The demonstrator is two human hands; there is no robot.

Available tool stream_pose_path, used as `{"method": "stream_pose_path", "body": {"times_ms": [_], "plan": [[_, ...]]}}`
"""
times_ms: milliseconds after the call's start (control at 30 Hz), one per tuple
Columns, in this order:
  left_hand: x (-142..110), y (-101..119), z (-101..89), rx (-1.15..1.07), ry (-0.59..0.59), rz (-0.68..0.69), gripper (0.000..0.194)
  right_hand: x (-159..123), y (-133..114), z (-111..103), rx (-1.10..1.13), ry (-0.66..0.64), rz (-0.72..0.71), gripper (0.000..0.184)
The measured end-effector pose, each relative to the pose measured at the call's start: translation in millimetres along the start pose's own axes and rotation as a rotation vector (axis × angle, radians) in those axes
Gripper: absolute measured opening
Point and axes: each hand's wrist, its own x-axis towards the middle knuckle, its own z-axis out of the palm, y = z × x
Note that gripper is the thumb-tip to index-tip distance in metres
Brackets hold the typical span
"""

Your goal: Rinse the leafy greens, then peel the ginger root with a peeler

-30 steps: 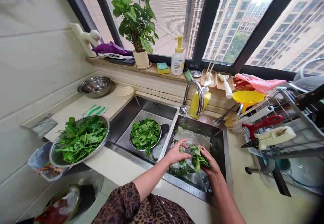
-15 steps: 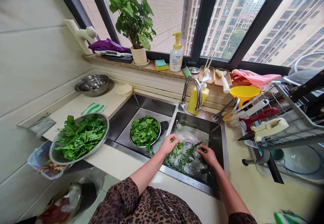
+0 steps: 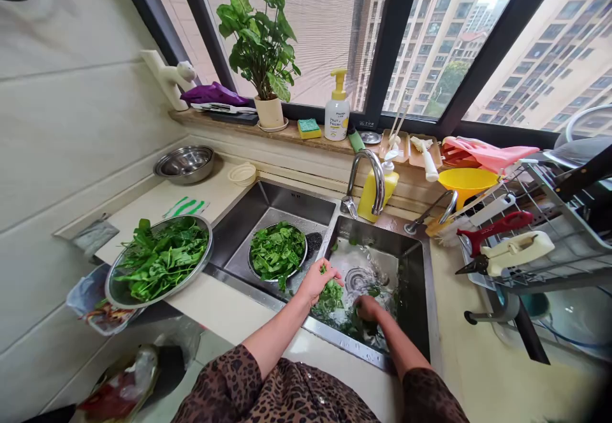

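My left hand [image 3: 320, 281] is closed on a small bunch of leafy greens [image 3: 331, 297], just above the water at the left side of the right sink basin [image 3: 415, 283]. Lower in the same basin, my right hand [image 3: 367, 309] dips into the water among floating leaves, its fingers hidden. Ripples spread under the curved faucet [image 3: 377, 184]. In the left basin [image 3: 234, 235] stands a round bowl [image 3: 305, 258] heaped with greens. A larger metal bowl [image 3: 206, 264] full of greens sits on the counter at the left.
Stacked metal bowls [image 3: 184, 165] stand at the back left. A yellow soap bottle [image 3: 375, 193] is behind the faucet. To the right is a wire dish rack [image 3: 574, 219] with a knife and scissors [image 3: 516, 254]. A potted plant [image 3: 270, 114] and pump bottle [image 3: 336, 114] line the sill.
My hands had greens between them at first, then moved apart. My left hand is now slightly lower with a bunch of greens; my right hand has moved left and down into the water.
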Motion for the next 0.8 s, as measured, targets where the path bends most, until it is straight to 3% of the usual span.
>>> {"method": "stream_pose_path", "body": {"times_ms": [67,233,300,467,567,633,733,800], "plan": [[-1.1,-2.1,0.1,-0.015,0.006,-0.020,0.041,-8.5,8.6,-18.6,0.196,-0.004,-0.040,0.023],[-0.6,-6.9,6.6,0.145,-0.037,0.019,0.038,-40.3,12.9,-58.6,1.268,-0.004,-0.088,0.040],[-1.0,-6.1,10.0,0.236,-0.111,0.068,0.045,-52.0,8.3,-66.8,1.437,-0.021,-0.082,0.042],[-6.2,3.0,17.7,0.313,-0.252,0.138,0.077,-66.9,-6.8,-71.0,1.507,-0.102,-0.172,0.034],[-10.1,7.9,24.3,0.303,-0.279,0.153,0.084,-68.0,-16.4,-69.8,1.473,-0.137,-0.174,0.034],[-11.3,10.2,28.6,0.326,-0.236,0.205,0.075,-67.7,-21.2,-69.4,1.453,-0.129,-0.156,0.034],[-9.5,12.7,30.3,0.356,-0.139,0.238,0.035,-65.7,-21.5,-69.5,1.410,-0.157,-0.158,0.041],[-6.3,14.3,26.4,0.341,-0.103,0.202,0.021,-61.1,-16.2,-69.1,1.370,-0.160,-0.167,0.047]]}}
